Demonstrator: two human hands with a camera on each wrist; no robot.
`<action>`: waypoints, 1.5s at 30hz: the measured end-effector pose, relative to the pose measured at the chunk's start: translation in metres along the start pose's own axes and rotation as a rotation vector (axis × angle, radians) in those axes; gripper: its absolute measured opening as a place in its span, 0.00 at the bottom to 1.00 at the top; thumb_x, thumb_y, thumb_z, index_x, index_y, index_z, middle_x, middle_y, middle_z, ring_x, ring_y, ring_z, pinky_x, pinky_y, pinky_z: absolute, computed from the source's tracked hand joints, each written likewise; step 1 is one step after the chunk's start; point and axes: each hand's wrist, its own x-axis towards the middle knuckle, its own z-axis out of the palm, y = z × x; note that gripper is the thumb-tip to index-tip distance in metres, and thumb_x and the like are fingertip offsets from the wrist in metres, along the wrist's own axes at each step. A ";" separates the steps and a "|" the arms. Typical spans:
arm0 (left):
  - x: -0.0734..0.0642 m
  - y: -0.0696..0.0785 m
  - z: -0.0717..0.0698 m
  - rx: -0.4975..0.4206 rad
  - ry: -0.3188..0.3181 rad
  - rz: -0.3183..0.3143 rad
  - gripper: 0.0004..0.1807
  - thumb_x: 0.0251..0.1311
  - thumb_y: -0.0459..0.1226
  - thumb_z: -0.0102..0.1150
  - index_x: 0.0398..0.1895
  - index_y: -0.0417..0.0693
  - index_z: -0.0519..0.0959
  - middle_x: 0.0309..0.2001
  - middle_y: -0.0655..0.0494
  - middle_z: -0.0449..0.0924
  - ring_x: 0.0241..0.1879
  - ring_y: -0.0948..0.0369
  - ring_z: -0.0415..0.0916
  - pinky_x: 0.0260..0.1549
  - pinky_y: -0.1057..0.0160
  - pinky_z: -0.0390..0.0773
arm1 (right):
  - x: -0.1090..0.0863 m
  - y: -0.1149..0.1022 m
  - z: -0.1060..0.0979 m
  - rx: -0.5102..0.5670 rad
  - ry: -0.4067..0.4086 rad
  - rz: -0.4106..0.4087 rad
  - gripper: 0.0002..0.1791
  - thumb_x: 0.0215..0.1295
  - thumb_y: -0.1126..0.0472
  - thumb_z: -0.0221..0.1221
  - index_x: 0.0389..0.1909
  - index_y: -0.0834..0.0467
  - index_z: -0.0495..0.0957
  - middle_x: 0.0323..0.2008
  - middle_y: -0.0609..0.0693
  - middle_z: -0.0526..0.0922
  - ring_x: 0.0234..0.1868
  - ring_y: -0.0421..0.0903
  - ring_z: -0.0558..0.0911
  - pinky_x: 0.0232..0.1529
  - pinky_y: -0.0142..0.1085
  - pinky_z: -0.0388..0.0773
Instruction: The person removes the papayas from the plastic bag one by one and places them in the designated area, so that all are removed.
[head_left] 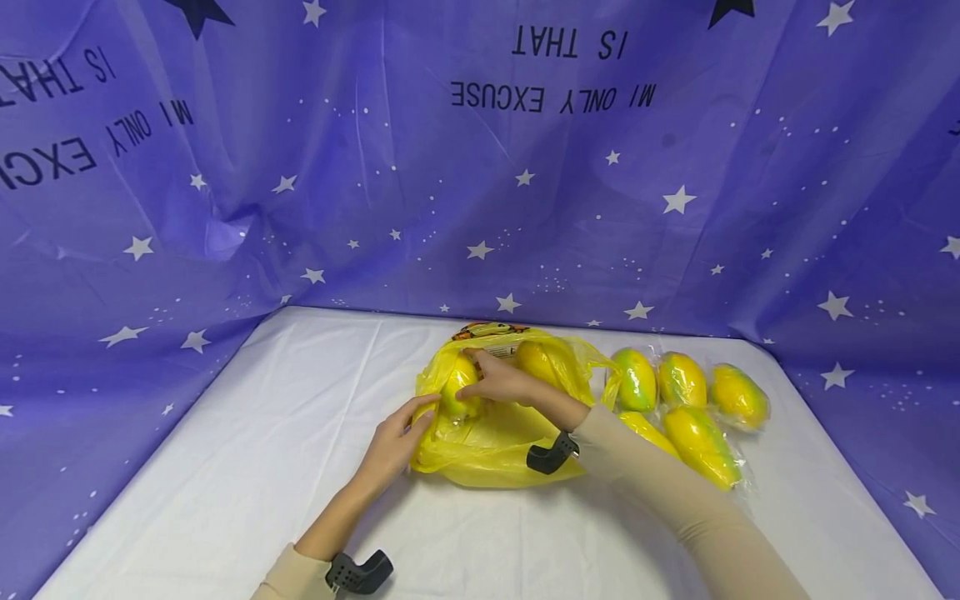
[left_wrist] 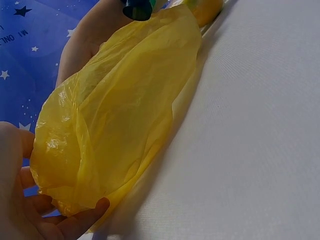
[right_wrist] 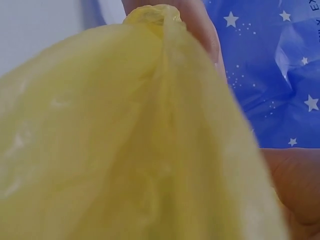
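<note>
The bag (head_left: 487, 473) was thin, crinkled, glossy plastic; clear, shiny wrappers (head_left: 682, 379) covered smooth mangoes (head_left: 696, 437) at right. The tablecloth (head_left: 225, 467) looked matt, the far curtain (head_left: 480, 208) faintly glossy.

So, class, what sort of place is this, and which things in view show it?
Perhaps a makeshift filming booth: purple star-print sheeting hangs along three sides of a white-covered table, and black devices sit on both wrists.

1 mango (head_left: 647, 430) partly behind sleeve (head_left: 678, 496), left hand (left_wrist: 22, 212) cut off in left-wrist view
</note>
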 end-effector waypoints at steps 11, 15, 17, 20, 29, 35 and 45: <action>0.001 -0.001 0.000 0.008 0.005 -0.008 0.19 0.72 0.45 0.49 0.62 0.54 0.75 0.64 0.53 0.71 0.67 0.47 0.61 0.63 0.41 0.60 | -0.012 -0.006 -0.008 0.029 -0.023 0.006 0.42 0.58 0.64 0.66 0.72 0.59 0.57 0.60 0.62 0.69 0.27 0.47 0.76 0.29 0.44 0.80; 0.001 -0.001 0.001 0.006 0.006 -0.006 0.19 0.72 0.46 0.49 0.62 0.55 0.75 0.64 0.52 0.71 0.67 0.47 0.62 0.63 0.41 0.60 | -0.017 -0.005 -0.011 0.021 -0.030 -0.003 0.42 0.57 0.65 0.67 0.72 0.57 0.58 0.64 0.60 0.66 0.36 0.48 0.77 0.30 0.42 0.81; 0.000 -0.001 0.001 0.008 0.007 -0.005 0.19 0.72 0.45 0.50 0.62 0.55 0.75 0.64 0.52 0.71 0.67 0.47 0.62 0.63 0.41 0.60 | -0.020 -0.003 -0.013 0.028 -0.037 0.003 0.42 0.58 0.65 0.67 0.72 0.58 0.58 0.63 0.61 0.67 0.36 0.50 0.78 0.31 0.43 0.81; 0.000 0.000 0.001 0.012 0.012 -0.003 0.19 0.72 0.45 0.50 0.62 0.54 0.75 0.64 0.52 0.72 0.66 0.47 0.62 0.63 0.41 0.60 | -0.025 -0.002 -0.015 0.043 -0.047 0.015 0.43 0.58 0.64 0.67 0.72 0.60 0.56 0.60 0.63 0.69 0.36 0.52 0.79 0.33 0.45 0.82; -0.001 0.000 0.001 0.020 0.014 0.005 0.19 0.71 0.44 0.50 0.62 0.54 0.75 0.63 0.52 0.72 0.66 0.47 0.62 0.63 0.42 0.61 | -0.043 -0.002 -0.024 0.053 -0.040 0.036 0.44 0.57 0.61 0.68 0.73 0.56 0.57 0.62 0.61 0.68 0.55 0.55 0.73 0.36 0.40 0.82; -0.001 0.000 0.001 0.015 0.008 0.012 0.19 0.72 0.45 0.50 0.63 0.53 0.74 0.64 0.53 0.72 0.66 0.47 0.62 0.63 0.42 0.61 | -0.054 0.002 -0.029 0.048 -0.033 0.039 0.44 0.58 0.59 0.67 0.73 0.58 0.57 0.62 0.59 0.69 0.57 0.54 0.72 0.40 0.41 0.81; -0.001 -0.001 0.001 0.016 0.008 0.018 0.20 0.72 0.45 0.50 0.63 0.53 0.74 0.64 0.53 0.72 0.66 0.47 0.62 0.63 0.42 0.60 | -0.076 0.004 -0.038 0.032 0.036 0.017 0.43 0.56 0.55 0.68 0.72 0.54 0.60 0.59 0.53 0.72 0.56 0.51 0.73 0.51 0.42 0.77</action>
